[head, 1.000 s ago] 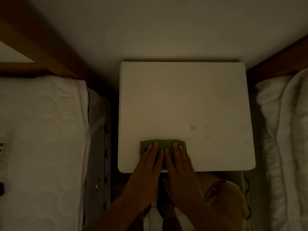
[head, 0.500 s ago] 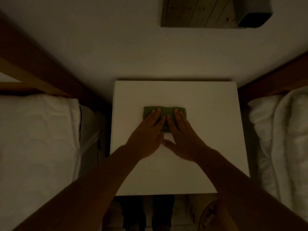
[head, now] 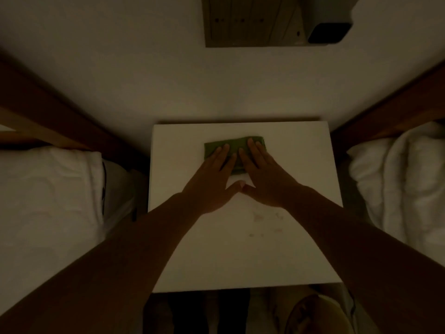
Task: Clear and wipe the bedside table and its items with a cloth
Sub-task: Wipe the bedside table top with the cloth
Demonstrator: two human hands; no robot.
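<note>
My two hands have pushed the cloth (head: 225, 147) farther up the bedside table (head: 240, 256). A second ago it lay at the near edge, and now it sits close to the far edge by the wall (head: 168, 80).

My left hand (head: 212, 186) and right hand (head: 267, 179) lie flat side by side. Their fingers are straight and pressing down on the cloth, not curled round it. My thumbs reach inward behind it and meet tip to tip on the bare top.

Below the table's near right corner is a pale rounded thing (head: 315, 312). It may be a basket or a bag, but it is too dim to tell what it holds.

The cloth is green and folded into a small oblong. It lies flat, a little left of the table's middle line. Its far strip and left end show past my fingertips.

The table top is white and square. It carries a scatter of faint reddish marks (head: 267, 218) on its near right part, between my forearms.

A bed with white bedding (head: 48, 201) stands on my left, and rumpled white bedding (head: 404, 189) lies on my right. A brown wooden frame (head: 48, 112) runs back to the wall along the left bed. High on the wall is a wooden panel (head: 250, 20), with a pale box with a dark face (head: 327, 32) just beside it. The whole room is dark.
</note>
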